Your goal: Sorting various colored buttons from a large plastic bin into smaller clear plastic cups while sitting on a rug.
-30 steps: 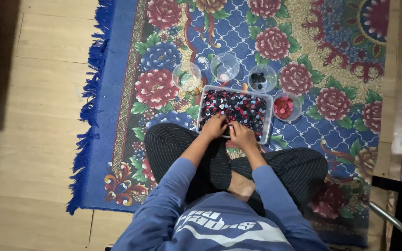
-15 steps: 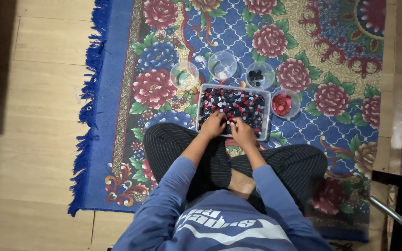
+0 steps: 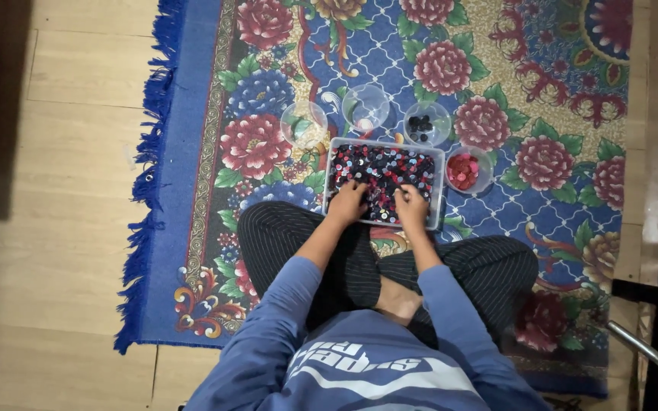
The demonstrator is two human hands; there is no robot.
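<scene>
Sorting was under way: both the left hand (image 3: pixel 348 201) and right hand (image 3: pixel 411 205) dug, fingers curled, in the tray (image 3: pixel 439 183) of buttons (image 3: pixel 384 169); whether either held one I could not tell, and the next move called for a pinch.

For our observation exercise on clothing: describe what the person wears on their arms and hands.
Both arms wear long blue sleeves, pushed up so the forearms are bare. The left hand and right hand are bare: no gloves, and no rings or watch can be made out. The top carries white lettering across the chest.
</scene>
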